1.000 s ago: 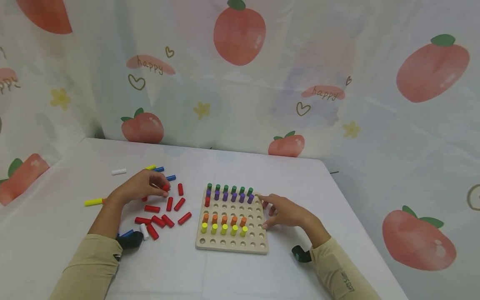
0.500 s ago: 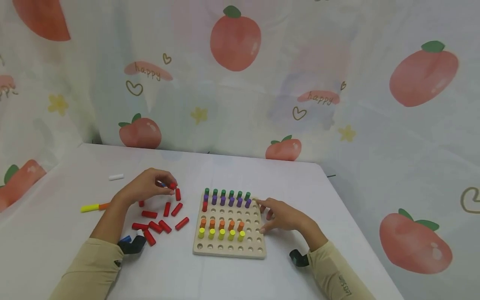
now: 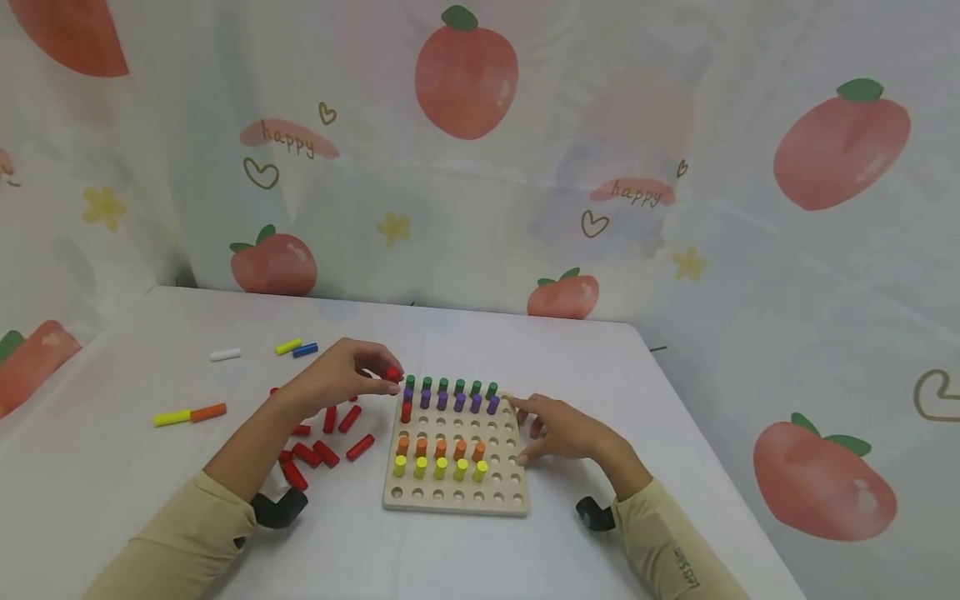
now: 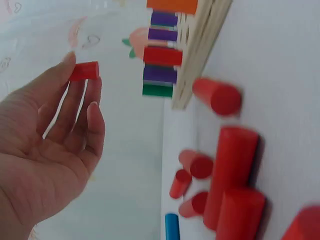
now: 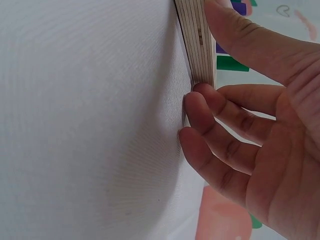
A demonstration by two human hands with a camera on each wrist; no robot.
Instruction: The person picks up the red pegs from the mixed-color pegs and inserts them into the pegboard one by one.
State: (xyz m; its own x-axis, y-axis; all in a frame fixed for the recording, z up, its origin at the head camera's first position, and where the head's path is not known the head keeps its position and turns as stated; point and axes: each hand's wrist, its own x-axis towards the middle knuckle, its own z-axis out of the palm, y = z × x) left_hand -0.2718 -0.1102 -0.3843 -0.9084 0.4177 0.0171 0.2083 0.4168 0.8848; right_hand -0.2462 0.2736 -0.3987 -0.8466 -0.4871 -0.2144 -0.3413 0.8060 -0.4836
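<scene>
My left hand (image 3: 341, 375) pinches a red peg (image 4: 86, 71) between thumb and fingertips, just off the back left corner of the wooden pegboard (image 3: 450, 506). In the left wrist view the peg lies sideways in the fingertips, apart from the board. My right hand (image 3: 562, 429) holds the board's right edge, thumb at the side and index finger at the back corner. Standing in the board are rows of green pegs (image 3: 443, 385), purple pegs (image 3: 442, 401), orange pegs (image 3: 441, 448) and yellow pegs (image 3: 441, 468). One red peg (image 3: 406, 412) stands at the left, in front of the purple row.
Several loose red pegs (image 3: 360, 447) lie left of the board, some behind my left forearm. Farther left are a yellow peg (image 3: 172, 418) and an orange peg (image 3: 208, 412) end to end. A white peg (image 3: 226, 355), another yellow peg (image 3: 288, 346) and a blue peg (image 3: 305, 350) lie farther back.
My left hand has carried the red peg rightward from the loose pegs to the board's back left corner. The right hand stays at the board's edge. The head view has shifted slightly.
</scene>
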